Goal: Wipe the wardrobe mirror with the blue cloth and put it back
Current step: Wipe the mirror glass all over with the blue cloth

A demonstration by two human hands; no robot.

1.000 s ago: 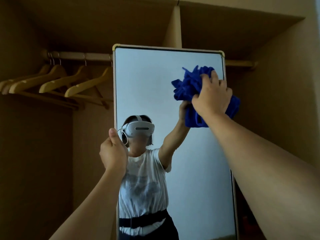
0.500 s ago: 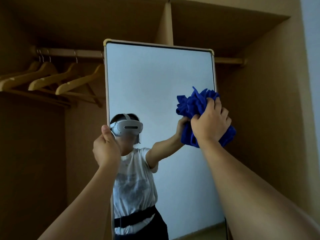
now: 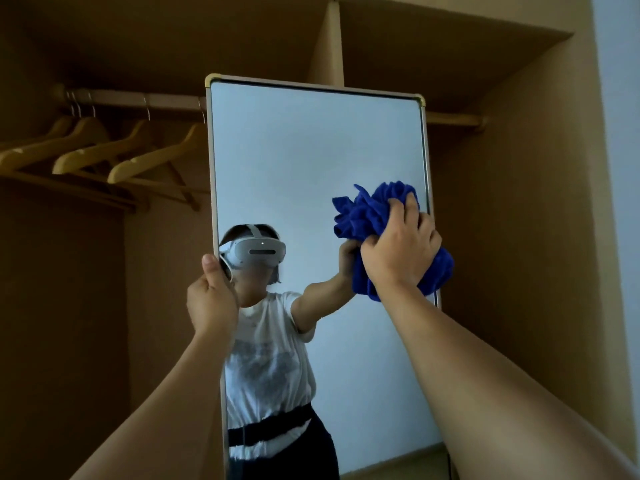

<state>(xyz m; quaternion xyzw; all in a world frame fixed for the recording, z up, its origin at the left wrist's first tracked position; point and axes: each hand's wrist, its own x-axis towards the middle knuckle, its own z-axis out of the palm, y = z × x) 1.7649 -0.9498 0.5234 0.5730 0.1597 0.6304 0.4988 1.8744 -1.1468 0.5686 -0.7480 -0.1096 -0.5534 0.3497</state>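
Note:
A tall framed mirror (image 3: 311,150) stands upright in the middle of an open wooden wardrobe. My right hand (image 3: 401,251) presses a bunched blue cloth (image 3: 367,213) against the glass at the mirror's right edge, about halfway down the visible pane. Part of the cloth sticks out past the right frame. My left hand (image 3: 211,299) grips the mirror's left frame edge, thumb up on the front. The glass reflects a person in a white headset and white shirt.
A hanging rail (image 3: 138,100) runs behind the mirror, with three wooden hangers (image 3: 114,150) on its left side. A vertical divider (image 3: 330,43) rises above the mirror. The wardrobe's right side wall (image 3: 519,202) is close to the cloth.
My right hand has slid the blue cloth down the mirror's right side from near the top corner. My left hand keeps its hold on the left frame.

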